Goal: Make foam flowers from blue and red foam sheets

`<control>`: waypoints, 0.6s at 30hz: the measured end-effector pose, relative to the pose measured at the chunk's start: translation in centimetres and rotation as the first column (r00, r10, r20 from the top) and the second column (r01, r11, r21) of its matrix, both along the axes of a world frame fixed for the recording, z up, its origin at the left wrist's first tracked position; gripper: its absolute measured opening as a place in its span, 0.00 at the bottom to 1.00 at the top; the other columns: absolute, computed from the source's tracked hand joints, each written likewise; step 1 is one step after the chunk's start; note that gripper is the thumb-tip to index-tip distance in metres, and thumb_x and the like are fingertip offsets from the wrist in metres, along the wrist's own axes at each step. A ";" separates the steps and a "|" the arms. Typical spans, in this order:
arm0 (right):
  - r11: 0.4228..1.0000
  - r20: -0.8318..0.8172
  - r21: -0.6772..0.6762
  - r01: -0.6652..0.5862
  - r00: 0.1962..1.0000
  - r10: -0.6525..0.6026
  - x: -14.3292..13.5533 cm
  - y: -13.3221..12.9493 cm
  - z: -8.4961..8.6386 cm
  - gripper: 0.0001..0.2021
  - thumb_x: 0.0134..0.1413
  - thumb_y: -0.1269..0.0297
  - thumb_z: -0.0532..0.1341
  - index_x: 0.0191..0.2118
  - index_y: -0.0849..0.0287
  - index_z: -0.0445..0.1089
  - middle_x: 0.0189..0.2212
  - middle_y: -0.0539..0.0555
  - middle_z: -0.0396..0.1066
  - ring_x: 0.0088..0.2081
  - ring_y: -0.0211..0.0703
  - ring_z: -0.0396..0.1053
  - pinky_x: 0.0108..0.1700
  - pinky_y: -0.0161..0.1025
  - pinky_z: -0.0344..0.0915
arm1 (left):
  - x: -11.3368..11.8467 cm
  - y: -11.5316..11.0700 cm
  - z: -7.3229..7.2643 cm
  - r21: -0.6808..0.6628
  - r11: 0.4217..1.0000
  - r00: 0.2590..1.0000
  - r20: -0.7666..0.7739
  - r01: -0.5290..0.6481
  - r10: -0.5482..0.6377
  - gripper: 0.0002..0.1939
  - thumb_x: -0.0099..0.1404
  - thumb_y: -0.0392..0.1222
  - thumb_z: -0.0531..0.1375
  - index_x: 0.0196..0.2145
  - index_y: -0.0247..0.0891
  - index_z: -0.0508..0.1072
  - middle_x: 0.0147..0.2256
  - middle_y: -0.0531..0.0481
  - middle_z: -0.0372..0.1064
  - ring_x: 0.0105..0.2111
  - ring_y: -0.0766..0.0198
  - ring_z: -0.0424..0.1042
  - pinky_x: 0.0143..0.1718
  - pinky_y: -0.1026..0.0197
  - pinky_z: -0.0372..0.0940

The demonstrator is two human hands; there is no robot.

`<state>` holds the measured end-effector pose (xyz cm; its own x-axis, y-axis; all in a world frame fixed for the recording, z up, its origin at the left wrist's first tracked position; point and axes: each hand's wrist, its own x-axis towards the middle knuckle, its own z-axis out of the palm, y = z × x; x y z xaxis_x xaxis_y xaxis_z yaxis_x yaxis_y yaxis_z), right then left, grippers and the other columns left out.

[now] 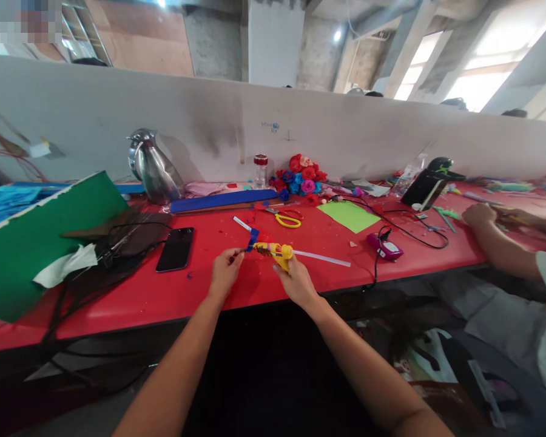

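Note:
My right hand (pixel 296 280) is wrapped round the grip of a yellow hot glue gun (pixel 276 250), whose nozzle points left. A long translucent glue stick (pixel 324 259) sticks out behind it to the right. Pinched in my left hand (pixel 226 268) is a small piece of blue paper (pixel 252 238), close against the gun's tip. Whether nozzle and paper touch, I cannot tell. Just beyond lies a short white stick (pixel 242 224) on the red table (pixel 236 291). Yellow-handled scissors (pixel 287 221) rest farther back.
A black phone (pixel 175 249) and a green board (pixel 50 243) lie left. Behind stand a steel jug (pixel 152 164), a glass jar (pixel 261 173) and paper roses (pixel 304 176). Green paper (pixel 348 215) and a purple power socket (pixel 386 247) with a cable are right. Another person's arm (pixel 505 240) rests at far right.

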<state>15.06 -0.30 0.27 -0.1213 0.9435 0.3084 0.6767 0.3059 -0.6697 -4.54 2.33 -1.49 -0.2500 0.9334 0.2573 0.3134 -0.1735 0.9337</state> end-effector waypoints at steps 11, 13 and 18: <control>1.000 -0.034 0.002 0.001 0.999 -0.001 0.0 0.1 -0.2 0.15 0.56 0.63 0.56 0.49 0.60 0.63 0.32 0.57 0.73 0.34 0.49 0.72 0.36 0.39 0.63 | 0.0 0.1 -0.1 0.002 1.000 1.000 -0.007 -0.006 0.006 0.15 0.54 0.47 0.57 0.34 0.36 0.77 0.30 0.48 0.75 0.26 0.63 0.67 0.32 0.62 0.62; 1.000 -0.042 0.005 -0.003 0.999 0.003 -0.2 0.2 0.0 0.14 0.56 0.63 0.55 0.48 0.60 0.64 0.33 0.57 0.73 0.35 0.49 0.72 0.36 0.39 0.63 | 0.0 0.0 0.0 -0.006 1.000 1.000 -0.017 -0.012 0.011 0.15 0.55 0.47 0.57 0.34 0.36 0.77 0.29 0.49 0.75 0.26 0.63 0.67 0.31 0.62 0.62; 0.998 0.002 -0.066 -0.001 1.000 0.001 -0.4 -0.1 0.1 0.14 0.56 0.63 0.55 0.48 0.61 0.63 0.32 0.58 0.73 0.33 0.50 0.72 0.35 0.39 0.62 | 0.0 0.0 -0.1 -0.002 1.000 1.000 0.000 -0.018 0.018 0.14 0.54 0.46 0.57 0.33 0.36 0.77 0.29 0.48 0.74 0.27 0.63 0.67 0.32 0.61 0.63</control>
<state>14.64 -0.41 0.40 -0.1223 0.9616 0.2456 0.6776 0.2617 -0.6873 -4.53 2.31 -1.55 -0.2665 0.9294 0.2553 0.3165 -0.1658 0.9340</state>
